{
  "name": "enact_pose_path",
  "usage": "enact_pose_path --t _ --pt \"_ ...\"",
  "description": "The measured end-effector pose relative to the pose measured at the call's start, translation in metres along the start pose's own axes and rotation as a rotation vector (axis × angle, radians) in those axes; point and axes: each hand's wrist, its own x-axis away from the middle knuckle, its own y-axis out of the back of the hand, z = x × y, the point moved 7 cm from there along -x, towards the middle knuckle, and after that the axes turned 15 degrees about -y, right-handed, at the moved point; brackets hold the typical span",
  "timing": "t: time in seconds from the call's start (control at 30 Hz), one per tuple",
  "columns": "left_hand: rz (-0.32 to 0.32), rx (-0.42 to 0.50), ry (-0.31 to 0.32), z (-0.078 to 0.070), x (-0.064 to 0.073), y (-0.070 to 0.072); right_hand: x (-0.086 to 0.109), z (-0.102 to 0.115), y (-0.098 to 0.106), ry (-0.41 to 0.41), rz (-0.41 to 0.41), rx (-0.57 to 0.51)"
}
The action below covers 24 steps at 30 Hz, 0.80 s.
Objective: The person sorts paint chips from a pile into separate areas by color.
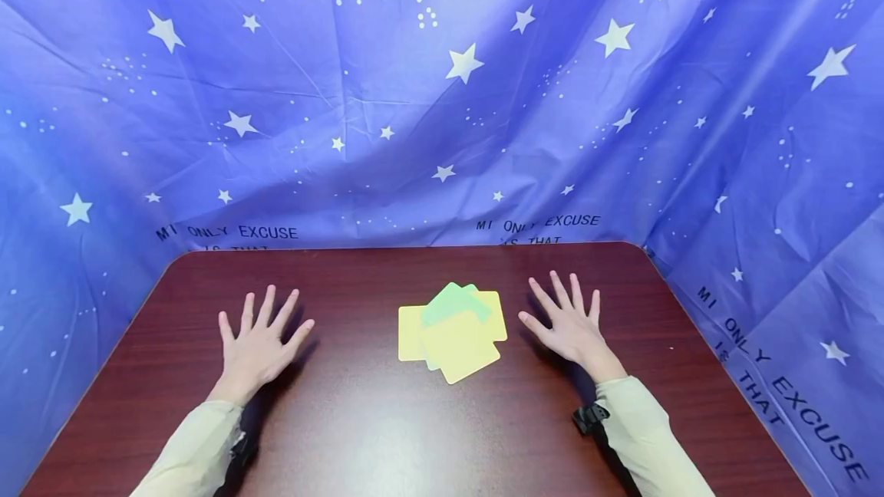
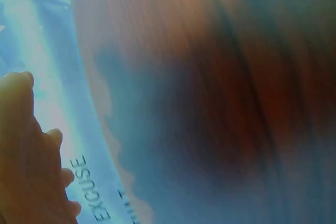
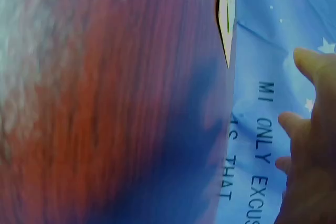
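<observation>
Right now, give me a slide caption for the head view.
Left hand and right hand, fingers spread, flank overlapping yellow and green cards on a brown table.

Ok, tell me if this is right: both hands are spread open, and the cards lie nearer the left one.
Wrong side: the cards lie nearer the right hand than the left hand, as the head view shows. Both hands are indeed spread open.

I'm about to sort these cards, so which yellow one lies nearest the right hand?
The rightmost yellow card, just beside the right hand; the left yellow card and the near-side yellow card lie farther from it.
</observation>
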Motion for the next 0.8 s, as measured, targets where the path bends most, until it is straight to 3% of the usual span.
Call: enact_pose_path --t 0.23,0.47,0.63,0.8 --pt "0.028 -0.010 -0.066 -0.031 -0.012 -0.011 0.006 0.022 -0.002 0.137 -0.004 -0.073" --pt "0.042 -0.022 -0.178 -0.076 -0.019 -0.025 0.016 0.042 -0.010 0.257 0.004 -0.099" --pt "0.059 -0.025 -0.261 -0.108 -0.023 -0.033 0.020 0.055 -0.018 0.292 0.046 -0.055" --pt "0.096 0.011 -0.295 -0.136 -0.027 -0.043 0.024 0.064 -0.024 0.317 0.085 -0.035"
